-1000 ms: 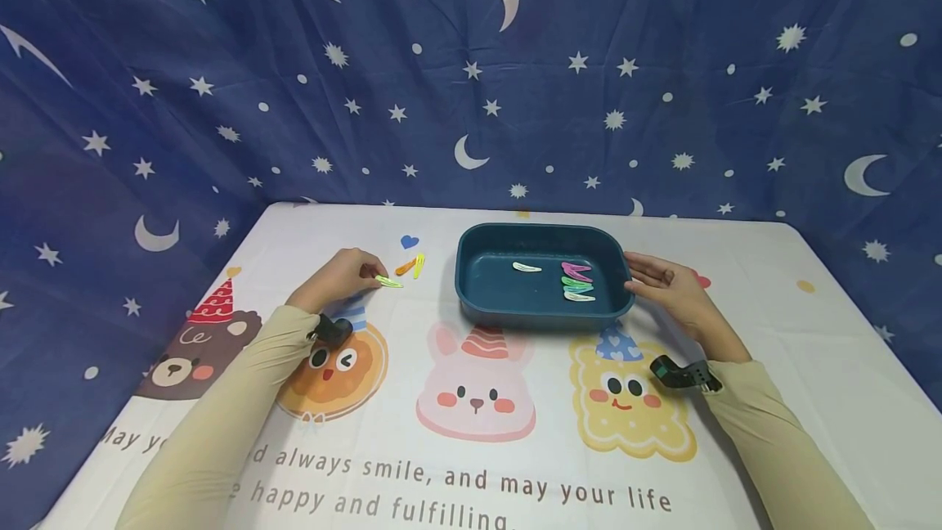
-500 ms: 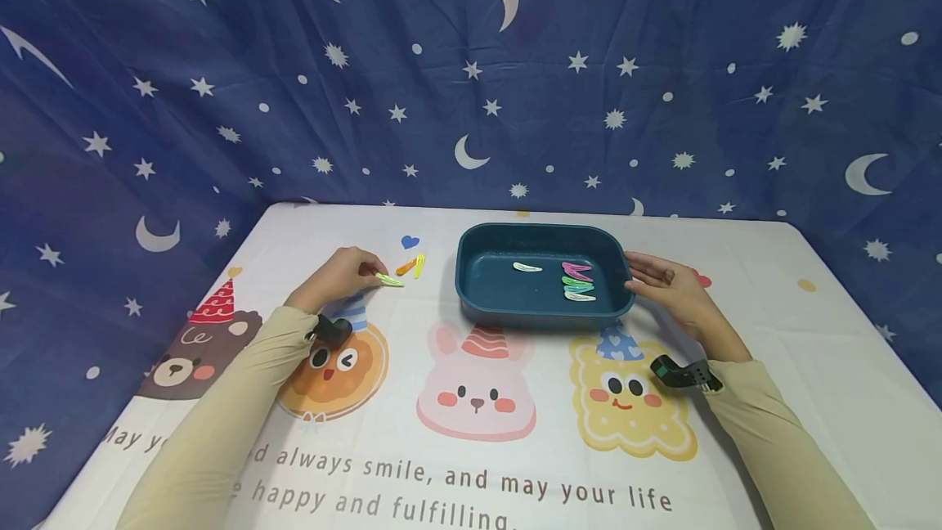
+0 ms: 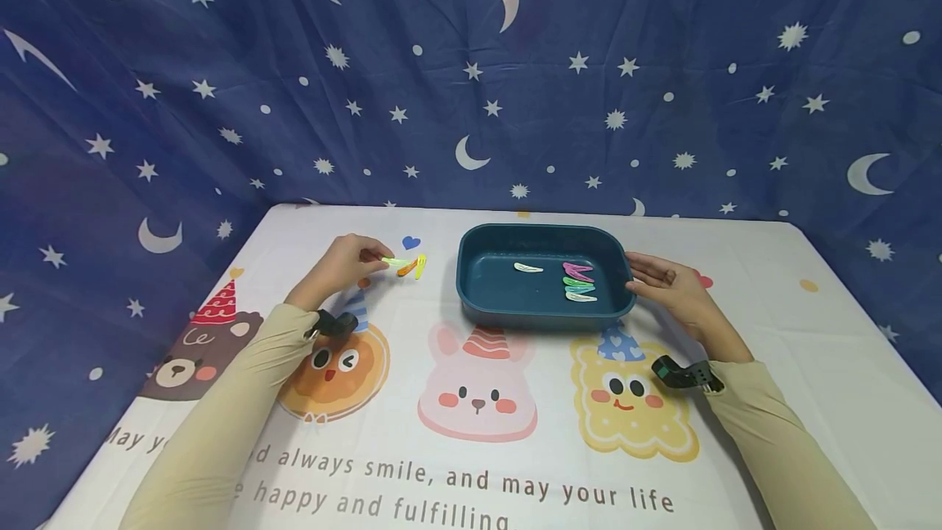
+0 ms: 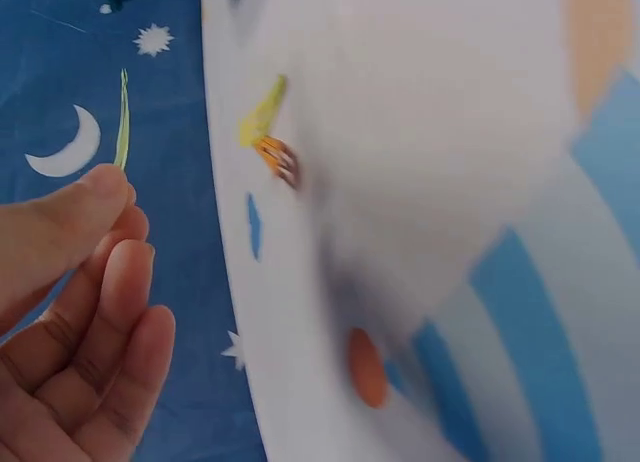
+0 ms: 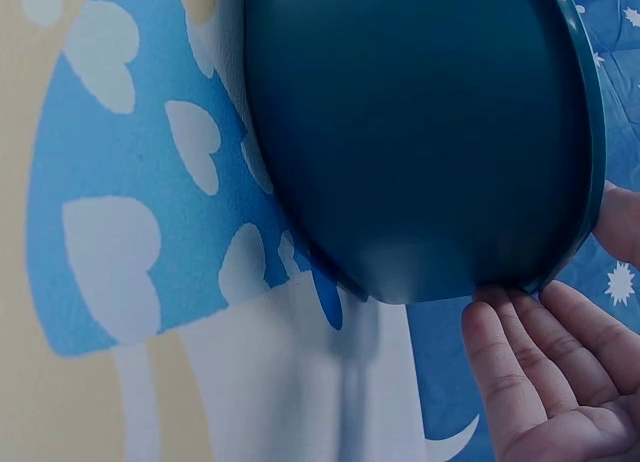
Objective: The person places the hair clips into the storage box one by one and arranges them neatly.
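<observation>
Thumb and fingertips of my left hand (image 3: 338, 268) pinch a pale yellow-green snap hair clip (image 4: 123, 127), which points away from the hand. Just beyond it on the table lie an orange hair clip (image 3: 405, 270) and a yellow hair clip (image 3: 420, 266), touching each other. My right hand (image 3: 677, 291) rests at the right end of a dark blue oval-cornered box (image 3: 545, 320). Its thumb meets the rim, and its nearly straight fingers touch the outside wall low down. Inside the box, a white hair clip (image 3: 527, 267) lies alone left of a column of pink, green, teal and white clips (image 3: 577, 268).
A white tablecloth (image 3: 383, 366) with printed cartoon figures and lettering covers the table. Behind and to the left hangs a dark blue curtain (image 3: 412, 105) with moons and stars. The blue heart (image 3: 410, 243) near the clips is part of the print.
My left hand has lifted the pale yellow-green hair clip and shifted slightly up and right, so it overlaps the orange clip in the head view. The right hand and box stay put.
</observation>
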